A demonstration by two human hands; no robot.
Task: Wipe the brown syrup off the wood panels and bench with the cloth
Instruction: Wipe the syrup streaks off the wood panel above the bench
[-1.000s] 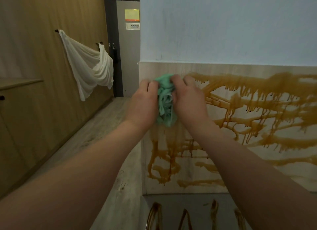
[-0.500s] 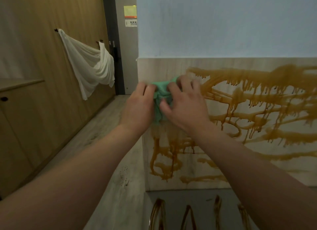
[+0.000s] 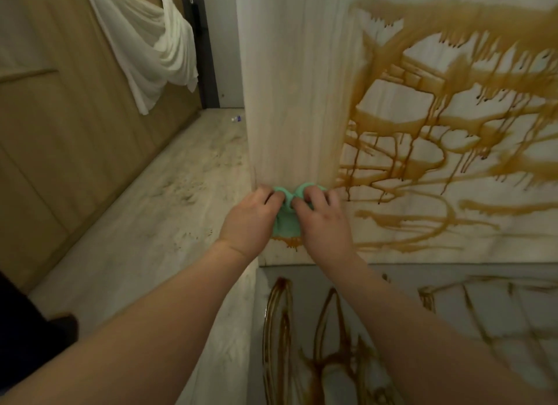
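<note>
Head view shows your wood panel (image 3: 296, 87) standing upright, with brown syrup (image 3: 471, 21) streaked and dripping across its right part and its left strip pale. Below it, the counter (image 3: 513, 275) carries darker syrup loops. Your left hand (image 3: 250, 220) and right hand (image 3: 326, 226) sit side by side low on that pale strip. Their fingers curl into the green cloth (image 3: 287, 223), pressing it to the wood near the counter.

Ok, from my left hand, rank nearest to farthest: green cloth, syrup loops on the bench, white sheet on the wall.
1. The green cloth, gripped by the left hand.
2. The syrup loops, on the bench just below.
3. The white sheet, hanging on the far left wall.
</note>
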